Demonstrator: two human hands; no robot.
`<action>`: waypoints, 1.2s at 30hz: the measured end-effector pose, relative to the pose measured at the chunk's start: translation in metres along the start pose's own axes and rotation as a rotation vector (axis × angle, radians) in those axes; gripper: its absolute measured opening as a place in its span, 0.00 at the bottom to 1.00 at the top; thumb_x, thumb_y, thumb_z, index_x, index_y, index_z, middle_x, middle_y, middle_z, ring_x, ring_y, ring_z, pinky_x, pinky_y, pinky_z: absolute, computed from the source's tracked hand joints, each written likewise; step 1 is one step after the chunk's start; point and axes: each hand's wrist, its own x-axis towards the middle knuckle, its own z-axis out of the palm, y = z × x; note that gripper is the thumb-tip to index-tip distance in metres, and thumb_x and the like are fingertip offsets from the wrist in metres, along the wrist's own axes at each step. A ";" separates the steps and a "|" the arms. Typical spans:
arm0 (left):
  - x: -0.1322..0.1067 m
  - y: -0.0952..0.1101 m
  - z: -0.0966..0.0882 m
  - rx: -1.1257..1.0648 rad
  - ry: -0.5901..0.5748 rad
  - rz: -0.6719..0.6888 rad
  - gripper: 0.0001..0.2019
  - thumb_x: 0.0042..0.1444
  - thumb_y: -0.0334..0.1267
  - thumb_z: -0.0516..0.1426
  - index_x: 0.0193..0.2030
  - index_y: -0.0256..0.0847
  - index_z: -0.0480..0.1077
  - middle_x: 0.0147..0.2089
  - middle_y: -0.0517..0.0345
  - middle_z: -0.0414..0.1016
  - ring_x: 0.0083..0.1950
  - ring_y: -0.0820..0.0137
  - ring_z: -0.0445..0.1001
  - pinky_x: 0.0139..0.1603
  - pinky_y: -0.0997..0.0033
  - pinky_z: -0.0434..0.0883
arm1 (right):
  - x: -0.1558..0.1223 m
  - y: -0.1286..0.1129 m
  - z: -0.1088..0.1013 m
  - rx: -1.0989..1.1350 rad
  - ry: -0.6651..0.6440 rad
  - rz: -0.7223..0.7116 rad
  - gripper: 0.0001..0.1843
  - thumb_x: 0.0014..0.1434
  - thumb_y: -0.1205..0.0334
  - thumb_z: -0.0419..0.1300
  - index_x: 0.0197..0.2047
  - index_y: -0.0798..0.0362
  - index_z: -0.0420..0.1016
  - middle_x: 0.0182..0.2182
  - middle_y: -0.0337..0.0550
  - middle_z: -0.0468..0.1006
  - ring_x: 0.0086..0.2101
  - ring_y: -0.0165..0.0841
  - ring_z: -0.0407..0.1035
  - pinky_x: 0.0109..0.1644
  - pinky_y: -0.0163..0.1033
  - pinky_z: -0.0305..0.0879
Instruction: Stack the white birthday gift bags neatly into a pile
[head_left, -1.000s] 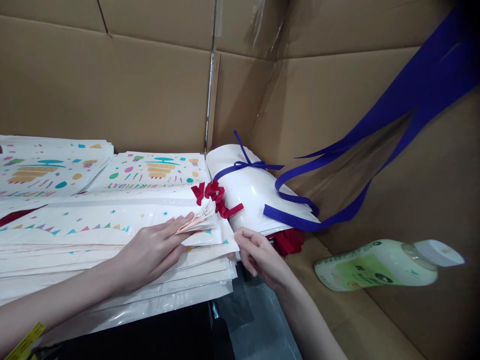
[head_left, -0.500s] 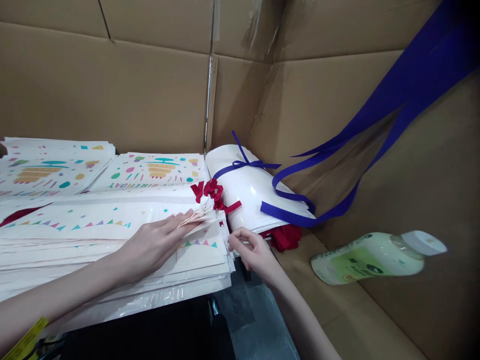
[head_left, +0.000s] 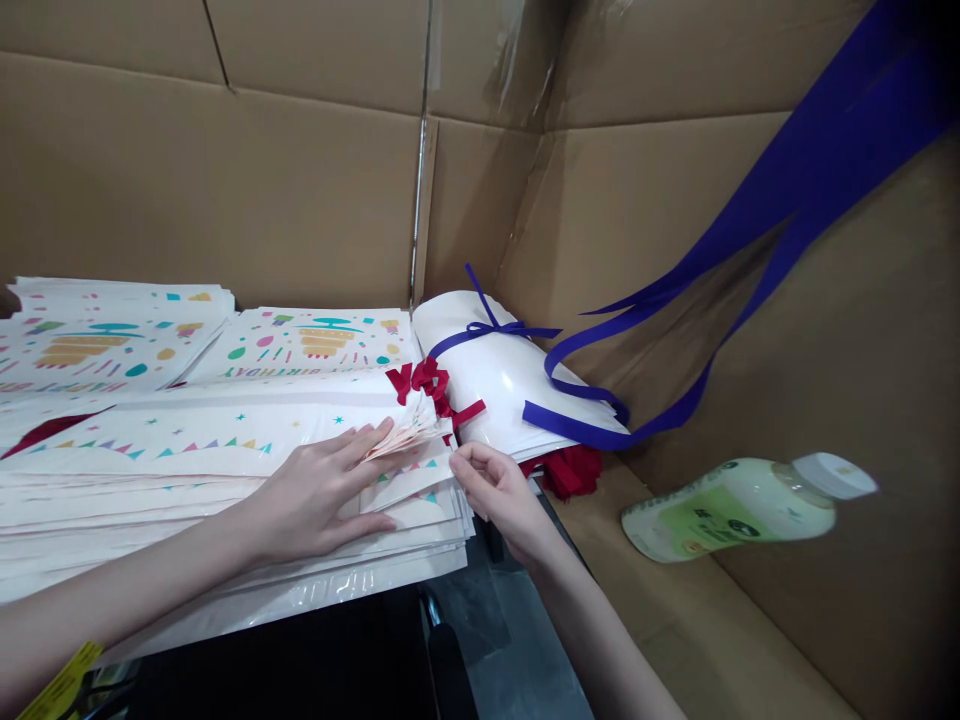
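Observation:
A stack of white printed sheets (head_left: 202,420), with bunting and stars, fills the left and middle of the view. My left hand (head_left: 330,490) lies on its right part, fingers stretched and the thumb spread apart. The fanned, turned-back corners (head_left: 411,432) of several sheets rest against its fingertips. My right hand (head_left: 495,487) pinches at the right edge of a sheet (head_left: 424,480) below those corners. Red ribbon pieces (head_left: 429,380) stick up just beyond the fan. A white roll (head_left: 495,375) tied with a blue ribbon bow (head_left: 496,328) sits behind my right hand.
Birthday-printed stacks (head_left: 322,340) stand at the back against a cardboard wall (head_left: 315,190). Long blue ribbons (head_left: 720,250) hang from the upper right. A bottle with a white cap (head_left: 735,510) leans at the right. Red ribbon (head_left: 574,473) lies under the roll.
My left thumb has spread away from the fingers, onto the sheets. My right hand has moved slightly left and up to the sheet's edge, its fingertips closing there.

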 end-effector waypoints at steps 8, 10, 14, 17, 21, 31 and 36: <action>-0.001 -0.005 0.013 0.009 0.111 -0.013 0.29 0.64 0.25 0.44 0.72 0.42 0.45 0.70 0.51 0.53 0.69 0.63 0.57 0.61 0.60 0.68 | -0.008 0.012 -0.004 -0.133 0.003 0.018 0.18 0.60 0.48 0.57 0.27 0.55 0.67 0.24 0.37 0.65 0.25 0.27 0.56 0.27 0.33 0.50; 0.000 -0.005 0.014 0.021 0.111 -0.014 0.30 0.63 0.23 0.43 0.72 0.42 0.45 0.70 0.51 0.53 0.69 0.63 0.56 0.61 0.60 0.69 | -0.011 0.014 -0.005 -0.163 -0.018 0.033 0.18 0.59 0.50 0.58 0.27 0.55 0.68 0.24 0.37 0.66 0.24 0.27 0.55 0.27 0.34 0.49; 0.000 -0.005 0.014 0.025 0.093 -0.019 0.29 0.63 0.23 0.44 0.71 0.40 0.48 0.70 0.48 0.53 0.69 0.62 0.57 0.62 0.59 0.68 | -0.013 0.016 -0.002 -0.153 -0.044 0.046 0.17 0.58 0.51 0.59 0.26 0.55 0.68 0.23 0.37 0.65 0.25 0.27 0.55 0.27 0.34 0.49; -0.002 -0.006 0.015 0.005 0.075 -0.028 0.27 0.64 0.25 0.45 0.70 0.40 0.51 0.70 0.48 0.52 0.69 0.61 0.57 0.62 0.58 0.67 | -0.010 0.011 0.000 -0.097 -0.041 0.044 0.19 0.57 0.49 0.60 0.24 0.54 0.64 0.21 0.35 0.60 0.24 0.27 0.53 0.27 0.34 0.47; -0.001 -0.003 0.011 -0.006 0.068 -0.032 0.24 0.67 0.30 0.44 0.69 0.43 0.53 0.70 0.50 0.53 0.69 0.61 0.57 0.62 0.57 0.66 | -0.001 -0.002 0.007 0.032 -0.017 0.051 0.22 0.57 0.42 0.58 0.26 0.53 0.61 0.22 0.34 0.56 0.23 0.26 0.50 0.26 0.33 0.45; -0.001 -0.002 0.007 -0.018 0.071 0.028 0.21 0.66 0.31 0.44 0.65 0.38 0.58 0.69 0.45 0.56 0.69 0.58 0.56 0.64 0.54 0.64 | -0.001 -0.003 0.006 0.010 0.093 0.056 0.24 0.57 0.38 0.56 0.31 0.53 0.68 0.22 0.35 0.58 0.23 0.27 0.51 0.26 0.34 0.46; -0.002 -0.003 0.010 -0.037 0.074 -0.017 0.25 0.66 0.29 0.44 0.69 0.39 0.50 0.69 0.43 0.54 0.69 0.59 0.56 0.63 0.55 0.65 | -0.013 0.008 -0.001 -0.156 0.115 0.046 0.22 0.57 0.45 0.58 0.23 0.52 0.61 0.20 0.34 0.57 0.24 0.28 0.51 0.27 0.35 0.45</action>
